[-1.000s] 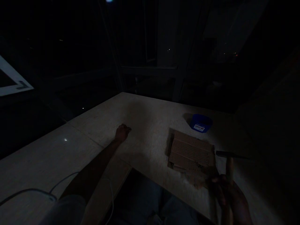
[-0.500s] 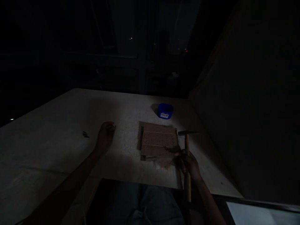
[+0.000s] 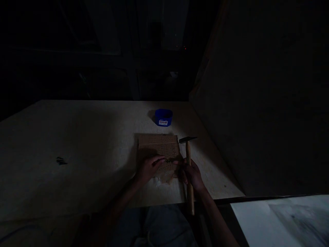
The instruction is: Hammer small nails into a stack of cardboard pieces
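My right hand is closed round the wooden handle of a hammer, whose dark metal head points away from me beyond the fist. My left hand reaches over a piece of brown cardboard covered in rows of small marks. Its thumb and forefinger come together beside a small dark piece at the right fingertips; poor light hides what exactly they pinch. A crumpled, pale, translucent scrap lies at the cardboard's near edge.
Behind the cardboard stands a blue plastic tub with a white label. A few small dark pieces lie on the pale tabletop at left. A dark wall panel borders the table's right side.
My left hand has moved right, from the bare table onto the cardboard near my right hand. The hammer stays in my right hand. The view has turned somewhat to the right.
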The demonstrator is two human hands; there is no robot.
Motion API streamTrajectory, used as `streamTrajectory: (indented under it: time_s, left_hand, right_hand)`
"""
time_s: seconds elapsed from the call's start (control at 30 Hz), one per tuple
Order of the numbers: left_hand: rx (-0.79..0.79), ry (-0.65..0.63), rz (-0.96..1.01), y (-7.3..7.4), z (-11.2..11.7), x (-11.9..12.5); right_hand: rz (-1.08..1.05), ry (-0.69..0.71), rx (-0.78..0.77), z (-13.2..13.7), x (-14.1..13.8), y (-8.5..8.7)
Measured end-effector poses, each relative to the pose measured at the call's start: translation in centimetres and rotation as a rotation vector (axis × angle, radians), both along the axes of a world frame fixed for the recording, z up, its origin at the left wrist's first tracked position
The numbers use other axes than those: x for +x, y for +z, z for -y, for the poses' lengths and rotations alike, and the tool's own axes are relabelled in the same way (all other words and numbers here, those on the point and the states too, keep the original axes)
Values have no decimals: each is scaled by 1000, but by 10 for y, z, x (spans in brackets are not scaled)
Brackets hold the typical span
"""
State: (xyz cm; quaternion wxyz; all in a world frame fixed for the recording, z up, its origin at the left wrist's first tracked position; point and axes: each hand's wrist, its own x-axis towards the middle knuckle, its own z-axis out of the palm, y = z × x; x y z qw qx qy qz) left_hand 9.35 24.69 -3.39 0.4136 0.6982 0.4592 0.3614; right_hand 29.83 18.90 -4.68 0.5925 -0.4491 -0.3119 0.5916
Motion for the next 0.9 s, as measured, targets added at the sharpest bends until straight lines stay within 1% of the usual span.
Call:
streamTrajectory:
  time_s: [0.07, 0.2, 0.37, 0.6, 0.8, 0.9]
  left_hand:
    - [10, -16, -47, -3, -3, 2]
    - [-8, -25, -62, -15, -5, 3]
    - [-70, 9, -61, -25, -3, 1]
    - [-153, 62, 1, -28, -1, 3]
    - [-156, 72, 44, -30, 0, 4]
    - [-150, 52, 36, -31, 0, 4]
  right_hand:
    - [-5, 2, -1, 0, -1, -1]
    - [-12, 7, 3, 0, -2, -3]
    - [-1, 16, 3, -1, -3, -4]
    - [-24, 11, 7, -2, -4, -6]
    - [-11, 5, 12, -3, -4, -5]
    - [-7, 7, 1, -2, -4, -5]
